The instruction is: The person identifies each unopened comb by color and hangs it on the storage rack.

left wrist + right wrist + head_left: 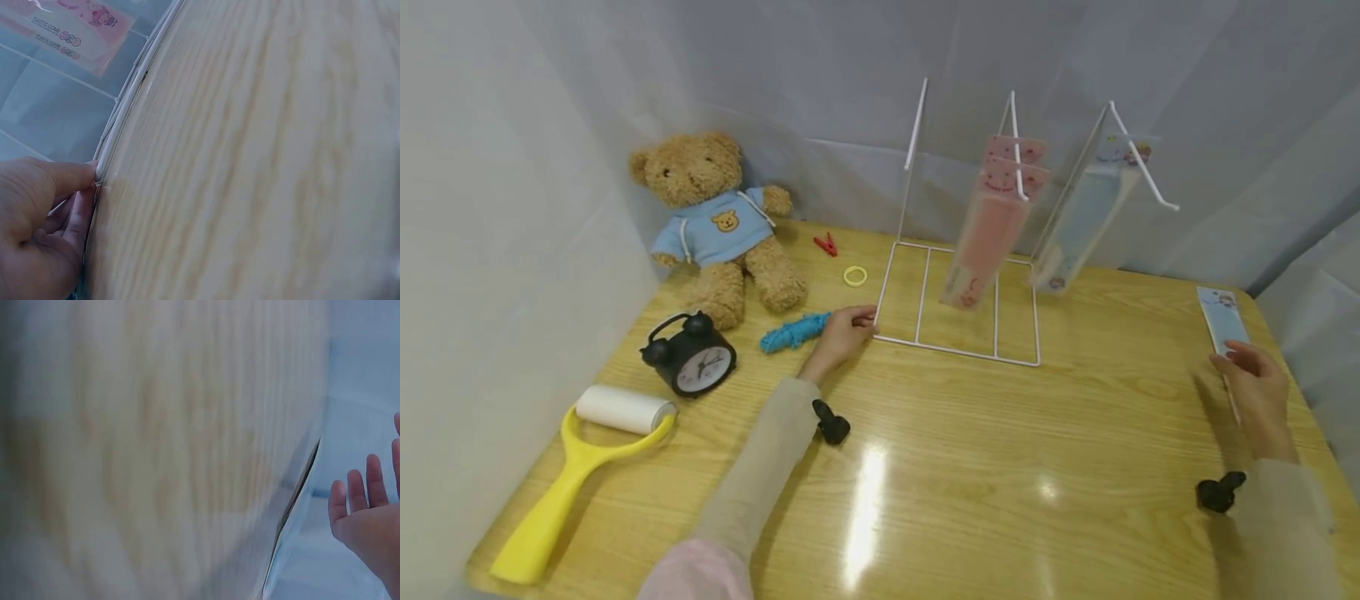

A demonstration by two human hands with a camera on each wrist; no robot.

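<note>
My left hand (847, 332) pinches the front left corner of a white wire display rack (955, 348), thumb and fingers at the base wire in the left wrist view. Two pink packaged plastic combs (988, 229) hang from the rack's middle hook. A blue packaged comb (1086, 221) hangs on the right hook, while the left hook (915, 125) is bare. At the table's right side, my right hand (1258, 392) is over another blue packaged comb (1223, 321), covering its lower part. The right wrist view has several of that hand's fingers (356, 490) extended beside the package edge (294, 506).
Left of the rack sit a teddy bear (715, 225) in a blue hoodie, a black alarm clock (691, 354) and a yellow-handled lint roller (568, 475). A twisted blue item (793, 333), a red clip (826, 244) and a yellow ring (854, 276) lie nearer the rack.
</note>
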